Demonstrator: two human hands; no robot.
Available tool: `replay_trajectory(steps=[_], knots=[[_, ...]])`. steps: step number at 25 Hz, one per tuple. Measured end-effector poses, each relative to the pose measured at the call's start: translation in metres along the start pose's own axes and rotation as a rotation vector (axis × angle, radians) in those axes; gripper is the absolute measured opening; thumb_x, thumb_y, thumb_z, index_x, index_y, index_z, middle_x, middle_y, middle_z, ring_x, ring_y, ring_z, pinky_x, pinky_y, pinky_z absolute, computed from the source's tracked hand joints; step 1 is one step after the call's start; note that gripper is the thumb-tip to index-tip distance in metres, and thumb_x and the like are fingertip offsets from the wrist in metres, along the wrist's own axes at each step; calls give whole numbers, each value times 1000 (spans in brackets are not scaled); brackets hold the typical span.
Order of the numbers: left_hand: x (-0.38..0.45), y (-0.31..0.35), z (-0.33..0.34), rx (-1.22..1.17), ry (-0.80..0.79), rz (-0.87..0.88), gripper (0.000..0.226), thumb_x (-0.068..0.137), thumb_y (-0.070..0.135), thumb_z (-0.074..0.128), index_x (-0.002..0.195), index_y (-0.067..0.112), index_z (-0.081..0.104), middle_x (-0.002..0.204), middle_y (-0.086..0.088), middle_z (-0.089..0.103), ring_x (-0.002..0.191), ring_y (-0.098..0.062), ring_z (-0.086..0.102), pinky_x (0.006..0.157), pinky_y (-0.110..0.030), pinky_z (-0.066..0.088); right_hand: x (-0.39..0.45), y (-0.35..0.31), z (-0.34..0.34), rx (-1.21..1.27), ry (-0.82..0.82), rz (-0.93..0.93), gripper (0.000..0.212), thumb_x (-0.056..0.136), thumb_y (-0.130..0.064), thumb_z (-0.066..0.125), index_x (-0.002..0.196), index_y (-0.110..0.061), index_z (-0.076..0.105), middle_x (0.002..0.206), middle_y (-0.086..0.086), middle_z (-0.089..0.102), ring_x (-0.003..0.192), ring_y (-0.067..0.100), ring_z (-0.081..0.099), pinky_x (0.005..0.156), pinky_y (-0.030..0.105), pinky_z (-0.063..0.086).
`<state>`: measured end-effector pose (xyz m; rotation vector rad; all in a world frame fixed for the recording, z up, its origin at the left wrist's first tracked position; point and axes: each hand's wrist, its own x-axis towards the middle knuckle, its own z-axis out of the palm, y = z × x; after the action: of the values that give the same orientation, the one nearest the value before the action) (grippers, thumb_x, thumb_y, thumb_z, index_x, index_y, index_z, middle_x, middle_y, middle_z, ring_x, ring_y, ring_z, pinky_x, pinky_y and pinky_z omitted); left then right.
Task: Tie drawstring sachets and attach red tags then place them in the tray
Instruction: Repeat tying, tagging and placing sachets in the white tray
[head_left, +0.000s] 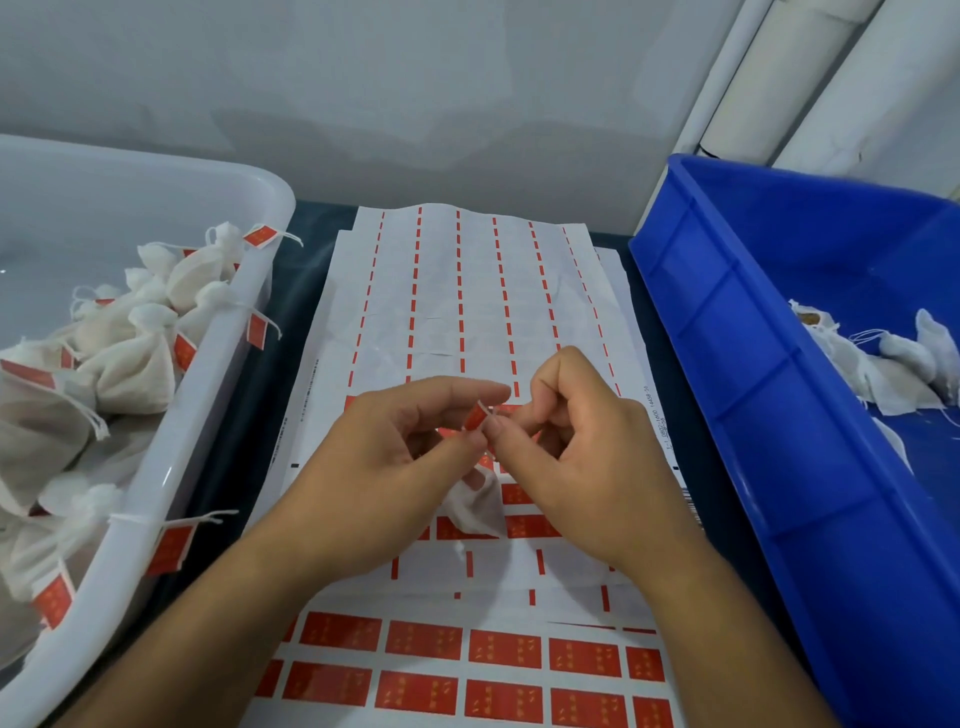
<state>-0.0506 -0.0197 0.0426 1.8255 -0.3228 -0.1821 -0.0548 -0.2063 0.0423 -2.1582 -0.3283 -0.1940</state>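
My left hand (395, 457) and my right hand (576, 447) meet over the middle of the sticker sheet (467, 312). Between their thumbs and fingertips they pinch a small red tag (475, 415) folded around a white drawstring. The white sachet (475, 501) on that string hangs below the hands, mostly hidden by them. Rows of red tags (504, 649) remain on the sheet near me.
A white tray (171, 467) on the left holds several tied sachets with red tags, some hanging over its rim. A blue bin (753, 364) on the right holds a few untagged sachets (883, 364). A grey wall stands behind.
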Motion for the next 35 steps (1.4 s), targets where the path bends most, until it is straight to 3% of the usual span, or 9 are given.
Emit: replay_trajectory(steps=[2, 6, 9, 13, 16, 19, 22, 30, 35], knots=[[0, 0, 2, 12, 6, 15, 37, 100, 21, 59, 126, 46, 62, 103, 16, 75, 90, -10, 74, 84, -33, 60, 0, 1, 0, -21, 17, 24, 27, 94, -36, 72, 89, -34, 45, 73, -9, 65, 60, 9, 64, 53, 28, 55], [0, -1, 4, 30, 59, 21, 42, 101, 20, 57, 132, 48, 51, 88, 12, 76, 85, -9, 74, 78, -25, 56, 0, 0, 0, -70, 24, 64, 29, 90, -54, 70, 102, -47, 44, 89, -27, 68, 76, -2, 69, 59, 12, 55], [0, 0, 4, 33, 70, 30, 44, 101, 21, 57, 133, 50, 48, 86, 14, 76, 85, -7, 74, 78, -24, 54, 1, 2, 0, -3, 4, 81, 29, 91, -55, 68, 115, -54, 52, 94, -28, 65, 83, -2, 68, 63, 11, 55], [-1, 1, 5, 12, 71, 59, 43, 101, 21, 56, 134, 47, 48, 83, 12, 75, 86, -8, 72, 70, -15, 55, 3, 3, 1, 103, 6, 72, 10, 93, -40, 72, 101, -44, 68, 92, -21, 65, 86, 5, 66, 66, 13, 54], [-1, -1, 6, -4, 66, 52, 42, 101, 23, 55, 135, 47, 48, 81, 13, 73, 87, -7, 71, 73, -7, 51, 2, 0, 3, 71, 51, 28, 12, 93, -35, 74, 92, -45, 67, 98, -23, 63, 92, 5, 65, 69, 12, 53], [-1, -1, 7, -57, 75, 53, 42, 100, 22, 58, 134, 46, 49, 89, 12, 74, 90, -9, 72, 76, -12, 53, 2, -2, 5, 30, 82, -8, 14, 95, -35, 71, 93, -46, 62, 100, -26, 61, 94, 4, 64, 69, 9, 51], [0, -2, 9, -85, 79, 47, 49, 93, 29, 67, 132, 52, 48, 107, 13, 70, 97, -15, 70, 80, -32, 61, 3, -3, 5, 93, 114, 39, 9, 98, -37, 67, 94, -42, 60, 96, -26, 65, 91, 1, 66, 66, 8, 52], [-3, -5, 25, 91, 343, 145, 43, 87, 44, 72, 118, 57, 45, 100, 20, 56, 81, -10, 63, 58, -17, 55, 0, -7, 8, 348, 246, 162, 27, 90, -28, 78, 105, -38, 58, 89, -13, 75, 84, 9, 75, 65, 18, 60], [-4, 0, 25, 324, 492, 326, 20, 89, 32, 73, 95, 38, 55, 90, 22, 49, 84, 5, 55, 68, -4, 44, -2, -6, 12, 346, 276, 159, 24, 89, -26, 79, 98, -32, 57, 85, -9, 73, 80, 15, 74, 64, 18, 59]])
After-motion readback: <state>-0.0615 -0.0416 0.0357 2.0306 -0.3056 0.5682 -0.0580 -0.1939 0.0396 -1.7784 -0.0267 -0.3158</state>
